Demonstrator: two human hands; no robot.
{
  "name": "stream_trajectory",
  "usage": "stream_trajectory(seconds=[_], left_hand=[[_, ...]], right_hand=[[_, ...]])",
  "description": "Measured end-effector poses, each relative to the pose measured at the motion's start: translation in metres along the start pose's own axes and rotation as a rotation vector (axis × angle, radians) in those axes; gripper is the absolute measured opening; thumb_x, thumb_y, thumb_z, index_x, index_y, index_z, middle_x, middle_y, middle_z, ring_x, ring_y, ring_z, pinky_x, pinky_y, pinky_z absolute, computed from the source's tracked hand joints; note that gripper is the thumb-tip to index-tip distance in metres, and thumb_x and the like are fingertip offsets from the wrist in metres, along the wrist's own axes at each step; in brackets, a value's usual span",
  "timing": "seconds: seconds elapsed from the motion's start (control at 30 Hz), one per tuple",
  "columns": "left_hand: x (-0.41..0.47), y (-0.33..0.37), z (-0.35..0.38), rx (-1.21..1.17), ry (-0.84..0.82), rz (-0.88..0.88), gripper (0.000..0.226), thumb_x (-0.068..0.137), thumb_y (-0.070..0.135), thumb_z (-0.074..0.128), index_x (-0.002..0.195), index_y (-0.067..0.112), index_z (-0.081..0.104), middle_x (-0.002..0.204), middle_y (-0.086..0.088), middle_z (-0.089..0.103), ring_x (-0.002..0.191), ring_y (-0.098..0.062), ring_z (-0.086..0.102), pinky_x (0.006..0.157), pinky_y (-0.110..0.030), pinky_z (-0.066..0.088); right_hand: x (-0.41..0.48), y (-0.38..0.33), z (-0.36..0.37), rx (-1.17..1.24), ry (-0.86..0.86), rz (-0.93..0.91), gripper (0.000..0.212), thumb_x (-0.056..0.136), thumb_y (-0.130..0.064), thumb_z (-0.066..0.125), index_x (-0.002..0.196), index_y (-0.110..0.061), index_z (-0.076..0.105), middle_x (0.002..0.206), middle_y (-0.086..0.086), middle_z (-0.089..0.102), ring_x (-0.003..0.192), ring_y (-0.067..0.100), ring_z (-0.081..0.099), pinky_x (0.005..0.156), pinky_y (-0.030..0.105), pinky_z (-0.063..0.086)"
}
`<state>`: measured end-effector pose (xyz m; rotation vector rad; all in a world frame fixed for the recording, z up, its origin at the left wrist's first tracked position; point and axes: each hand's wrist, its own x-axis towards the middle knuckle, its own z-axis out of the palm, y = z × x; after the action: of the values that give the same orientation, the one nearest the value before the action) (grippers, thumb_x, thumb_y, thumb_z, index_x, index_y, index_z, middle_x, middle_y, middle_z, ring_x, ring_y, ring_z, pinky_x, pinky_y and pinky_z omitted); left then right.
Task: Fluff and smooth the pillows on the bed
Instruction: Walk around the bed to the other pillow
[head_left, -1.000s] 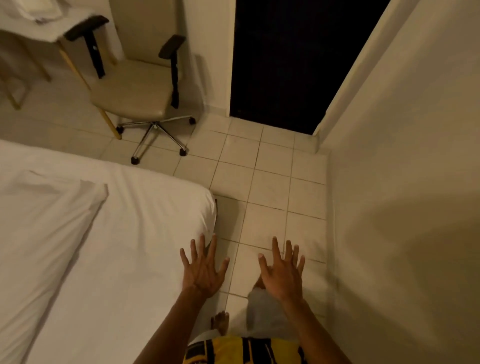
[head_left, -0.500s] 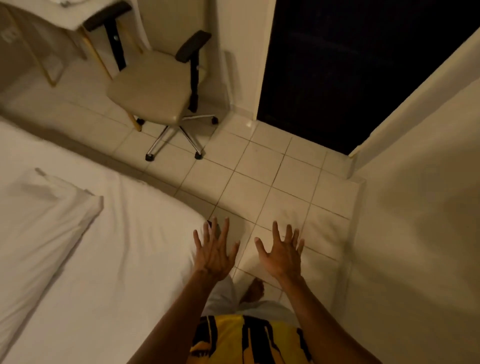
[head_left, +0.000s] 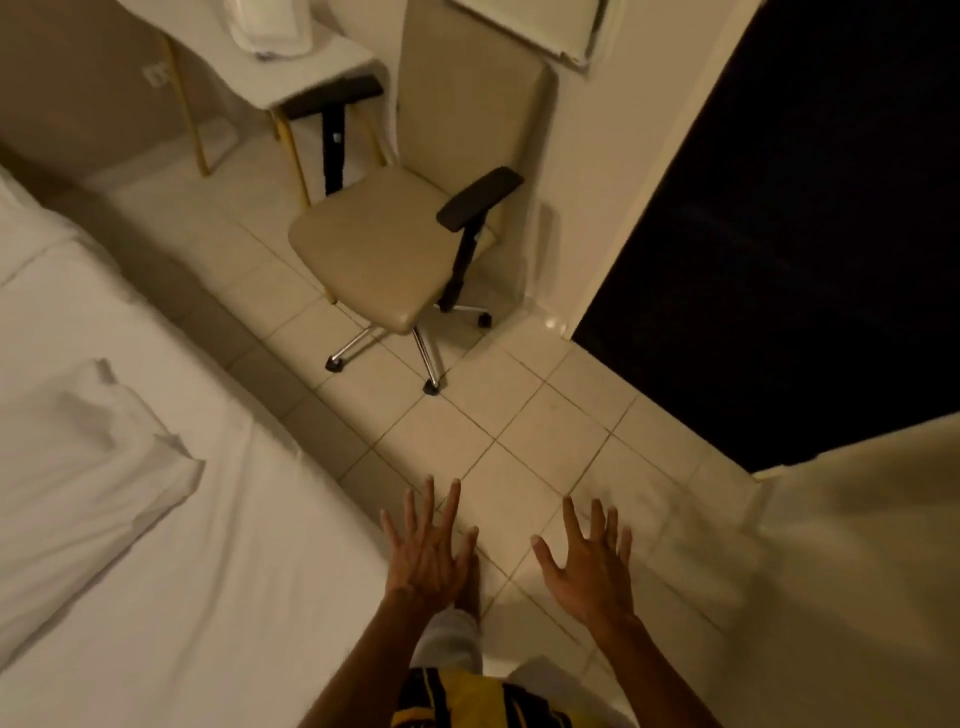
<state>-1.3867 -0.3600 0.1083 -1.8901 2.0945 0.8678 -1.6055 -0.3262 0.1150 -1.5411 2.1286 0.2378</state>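
Observation:
A white pillow (head_left: 78, 478) lies on the white bed (head_left: 249, 597) at the left, its corner pointing toward the bed's near edge. My left hand (head_left: 428, 551) hovers with fingers spread over the bed's corner, well right of the pillow and not touching it. My right hand (head_left: 587, 564) is also spread wide, held over the tiled floor beside the bed. Both hands hold nothing.
A beige swivel chair (head_left: 384, 270) with black armrests stands on the tiled floor (head_left: 545, 415) beyond the bed. A small white table (head_left: 306, 78) is behind it. A dark doorway (head_left: 779, 234) opens at the right, and a pale wall (head_left: 857, 571) is close on my right.
The view has swung so the chair and doorway sit more central and the bed slid left. Both hands stay spread and empty, the left now at the bed's corner.

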Motion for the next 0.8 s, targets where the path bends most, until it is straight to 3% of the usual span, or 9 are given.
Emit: stream_trajectory(seconds=[0.07,0.17,0.23,0.47,0.6,0.8], left_hand=[[0.036,0.001,-0.023,-0.017,0.024,-0.026,0.095,0.067,0.077,-0.03,0.153,0.038,-0.023,0.164,-0.007,-0.023,0.151,-0.035,-0.015,0.117,-0.065,-0.01],[0.071,-0.003,-0.057,-0.068,0.035,-0.126,0.088,0.075,0.076,-0.017,0.154,0.037,-0.02,0.165,-0.008,-0.02,0.151,-0.036,-0.014,0.114,-0.062,-0.014],[0.09,-0.006,-0.073,-0.084,0.04,-0.173,0.084,0.079,0.074,-0.012,0.154,0.037,-0.02,0.164,-0.009,-0.02,0.151,-0.036,-0.014,0.114,-0.061,-0.014],[0.151,-0.02,-0.111,-0.236,0.054,-0.36,0.069,0.099,0.062,0.014,0.155,0.036,-0.017,0.165,-0.009,-0.018,0.151,-0.034,-0.016,0.119,-0.064,-0.004],[0.177,-0.035,-0.142,-0.326,0.11,-0.516,0.068,0.099,0.062,0.014,0.155,0.036,-0.016,0.165,-0.008,-0.019,0.151,-0.034,-0.015,0.12,-0.063,-0.001],[0.21,-0.058,-0.182,-0.43,0.224,-0.725,0.068,0.1,0.061,0.012,0.156,0.035,-0.016,0.165,-0.007,-0.018,0.152,-0.033,-0.011,0.117,-0.058,-0.01]], right_hand=[[0.041,-0.018,-0.023,0.012,0.004,0.002,0.112,0.066,-0.088,-0.018,0.161,-0.031,-0.003,0.168,0.016,-0.006,0.154,0.035,-0.012,0.122,0.051,-0.011],[0.09,-0.05,-0.045,0.009,-0.015,-0.034,0.087,0.09,-0.079,0.013,0.161,-0.031,-0.002,0.168,0.015,-0.003,0.155,0.035,-0.01,0.123,0.052,-0.008],[0.118,-0.074,-0.058,0.025,-0.017,-0.095,0.083,0.093,-0.075,0.02,0.161,-0.032,-0.002,0.169,0.014,-0.003,0.155,0.035,-0.01,0.123,0.051,-0.009],[0.224,-0.146,-0.096,-0.081,-0.116,-0.338,0.081,0.096,-0.072,0.024,0.161,-0.03,0.001,0.168,0.016,-0.003,0.155,0.035,-0.01,0.123,0.052,-0.008],[0.277,-0.189,-0.126,-0.143,-0.166,-0.43,0.08,0.096,-0.071,0.023,0.162,-0.028,0.004,0.168,0.017,0.0,0.154,0.038,-0.008,0.123,0.054,-0.006],[0.327,-0.287,-0.141,-0.217,-0.21,-0.616,0.08,0.097,-0.071,0.022,0.162,-0.027,0.008,0.168,0.017,0.001,0.154,0.039,-0.004,0.123,0.055,-0.004]])
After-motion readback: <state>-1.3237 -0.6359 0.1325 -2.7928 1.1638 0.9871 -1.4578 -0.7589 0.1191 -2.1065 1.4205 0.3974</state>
